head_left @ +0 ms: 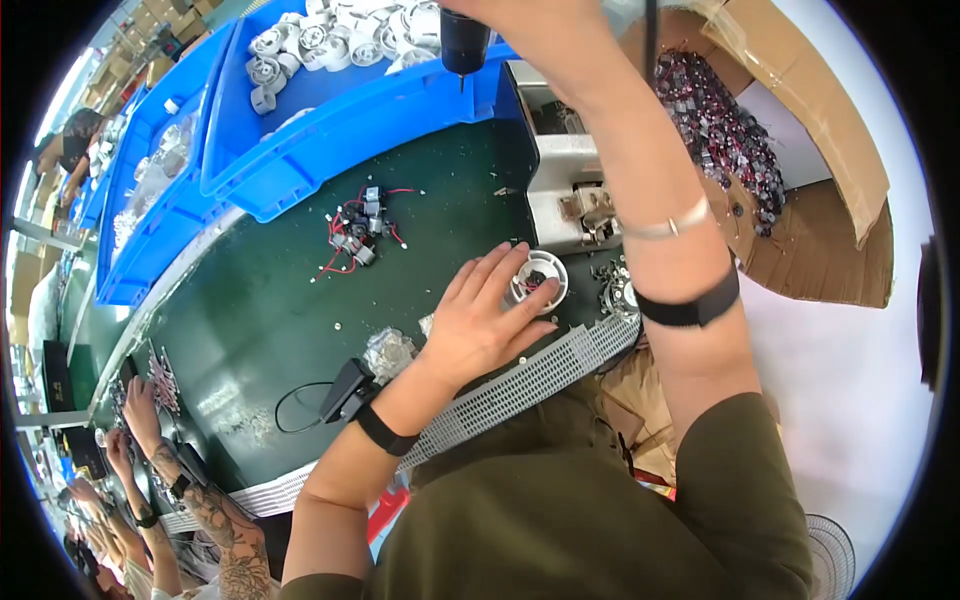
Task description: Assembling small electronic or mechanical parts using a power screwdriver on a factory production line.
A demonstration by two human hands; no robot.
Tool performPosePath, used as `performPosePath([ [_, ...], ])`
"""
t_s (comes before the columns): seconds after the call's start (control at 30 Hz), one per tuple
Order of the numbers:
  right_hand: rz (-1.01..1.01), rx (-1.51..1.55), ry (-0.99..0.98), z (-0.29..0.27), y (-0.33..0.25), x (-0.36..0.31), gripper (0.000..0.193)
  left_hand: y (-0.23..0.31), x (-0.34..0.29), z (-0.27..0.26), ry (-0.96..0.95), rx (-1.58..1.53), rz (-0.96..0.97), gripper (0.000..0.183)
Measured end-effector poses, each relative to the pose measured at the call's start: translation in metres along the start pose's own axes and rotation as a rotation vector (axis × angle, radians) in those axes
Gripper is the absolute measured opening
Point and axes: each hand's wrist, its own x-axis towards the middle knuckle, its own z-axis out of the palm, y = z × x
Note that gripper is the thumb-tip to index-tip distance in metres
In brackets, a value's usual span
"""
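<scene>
Co-worker's hand [142, 408] at far left, tattooed forearm, near pile of small pinkish parts [162, 380]. Narrower blue bin [118, 270] above it, clear and white pieces inside. Next, big blue bin [300, 160], white round parts [345, 38] heaped toward its back. Green tabletop [270, 330] in front; on it, cluster of small motors [362, 228], red wires splayed. Crumpled clear plastic [390, 355] nearer the person, beside left forearm; black device [348, 390] with looped cable just left of it, black strap on wrist.

Left hand [490, 312] palm down, fingers loosely spread, fingertips touching white round housing [540, 282], not closed round it. Housing lies on tabletop, in front of metal fixture [565, 190], dark bits in its centre. Black screwdriver [465, 45] above, bit pointing down, by big bin's front wall. Right hand [535, 25] at driver's top, cut by upper edge; can't tell how tightly fingers close. Loose metal parts [614, 285] right of housing. White perforated strip [530, 375] along near table edge. Cardboard box [830, 250] far right, heap of dark and reddish small parts [715, 125] inside.
</scene>
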Motion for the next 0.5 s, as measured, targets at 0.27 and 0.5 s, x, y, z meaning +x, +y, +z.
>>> performPosePath([
  [0.27,0.395,0.817,-0.468,-0.029,0.002,-0.001,0.028,-0.004,0.001,0.006,0.017,-0.074,-0.018,0.042],
  [0.5,0.395,0.497,0.057,-0.093,-0.017,-0.067,0.045,-0.007,0.000,0.011,0.071,-0.028,-0.026,0.039],
])
